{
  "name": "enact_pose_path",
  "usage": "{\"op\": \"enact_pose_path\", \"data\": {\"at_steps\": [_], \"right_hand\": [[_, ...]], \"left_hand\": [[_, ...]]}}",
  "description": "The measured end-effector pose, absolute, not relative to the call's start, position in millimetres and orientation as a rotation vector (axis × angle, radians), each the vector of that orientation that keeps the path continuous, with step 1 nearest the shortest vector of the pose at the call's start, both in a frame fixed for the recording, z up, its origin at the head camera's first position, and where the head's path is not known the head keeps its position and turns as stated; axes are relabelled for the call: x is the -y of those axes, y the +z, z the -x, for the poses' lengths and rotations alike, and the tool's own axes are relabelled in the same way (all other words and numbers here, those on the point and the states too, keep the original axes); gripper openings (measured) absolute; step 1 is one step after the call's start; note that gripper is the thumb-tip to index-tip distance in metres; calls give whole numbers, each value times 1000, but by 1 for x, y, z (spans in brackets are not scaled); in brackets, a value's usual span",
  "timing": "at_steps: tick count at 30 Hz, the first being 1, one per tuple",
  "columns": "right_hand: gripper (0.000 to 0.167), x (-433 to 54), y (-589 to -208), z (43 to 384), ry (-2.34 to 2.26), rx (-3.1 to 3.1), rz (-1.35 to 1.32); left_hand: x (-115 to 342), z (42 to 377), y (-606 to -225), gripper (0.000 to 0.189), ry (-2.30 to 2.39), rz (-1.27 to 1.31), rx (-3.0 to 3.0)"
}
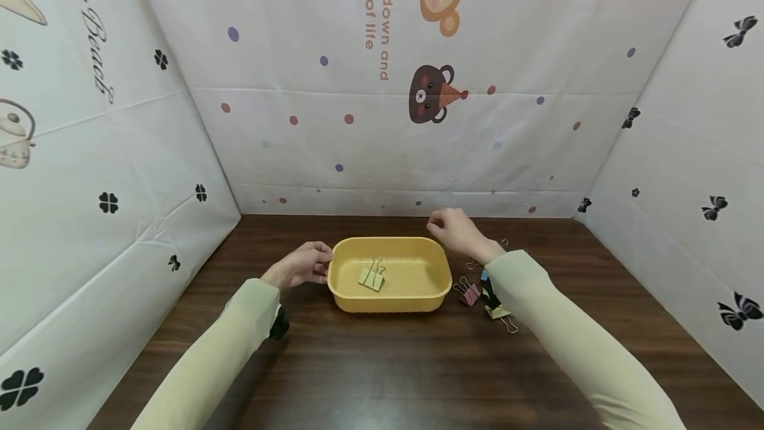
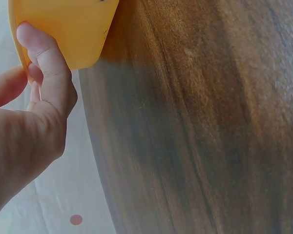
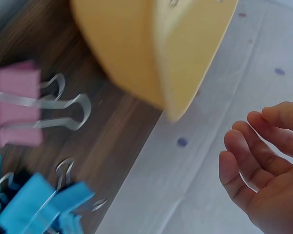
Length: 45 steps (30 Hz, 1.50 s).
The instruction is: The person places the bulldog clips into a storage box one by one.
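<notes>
A yellow plastic basin [image 1: 390, 306] stands on the dark wooden table, with one yellow binder clip [image 1: 372, 279] lying inside it. My left hand [image 1: 304, 264] pinches the basin's left rim between thumb and fingers, as the left wrist view shows. Beyond the basin's far right corner, my right hand [image 1: 456, 229] is raised with loosely bent fingers and nothing in them. Below its forearm lies a group of binder clips: a pink binder clip [image 3: 19, 105], a blue binder clip [image 3: 31, 204] and a yellow binder clip [image 1: 498, 312] among them. The right sleeve hides part of this group.
White printed sheets form a back wall [image 1: 382, 151], a left wall [image 1: 137, 184] and a right wall [image 1: 674, 217] around the table [image 1: 370, 370]. A dark object [image 1: 279, 324] shows at the left wrist, under the sleeve.
</notes>
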State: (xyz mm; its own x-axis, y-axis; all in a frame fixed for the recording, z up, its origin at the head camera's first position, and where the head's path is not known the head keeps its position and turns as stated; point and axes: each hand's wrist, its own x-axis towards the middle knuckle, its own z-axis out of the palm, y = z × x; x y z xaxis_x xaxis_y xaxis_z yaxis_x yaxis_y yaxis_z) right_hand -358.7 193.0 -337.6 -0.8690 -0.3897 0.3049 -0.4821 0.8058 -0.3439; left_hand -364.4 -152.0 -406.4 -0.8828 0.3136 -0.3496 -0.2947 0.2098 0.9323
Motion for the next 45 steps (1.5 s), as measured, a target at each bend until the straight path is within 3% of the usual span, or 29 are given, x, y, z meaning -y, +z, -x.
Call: {"op": "enact_pose_path", "data": {"at_steps": [13,22,30,40,45], "right_hand": [[32,-263,-356,356,580,2915,-471],[26,-297,-367,351,434,3010,-371],[22,-315,-378,350,366,3094,-355],[33,-324,-387,351,412,3102,-399],[24,-322,-379,350,453,3126,-412]], "left_hand": [[153,366,-408,28,1726,-11,-2007],[153,367,-410,27,1729,-33,-2008],[153,366,-408,28,1725,-27,-2007],[152,365,-407,29,1720,-20,-2018],[154,364,-408,31,1721,-41,-2013]]}}
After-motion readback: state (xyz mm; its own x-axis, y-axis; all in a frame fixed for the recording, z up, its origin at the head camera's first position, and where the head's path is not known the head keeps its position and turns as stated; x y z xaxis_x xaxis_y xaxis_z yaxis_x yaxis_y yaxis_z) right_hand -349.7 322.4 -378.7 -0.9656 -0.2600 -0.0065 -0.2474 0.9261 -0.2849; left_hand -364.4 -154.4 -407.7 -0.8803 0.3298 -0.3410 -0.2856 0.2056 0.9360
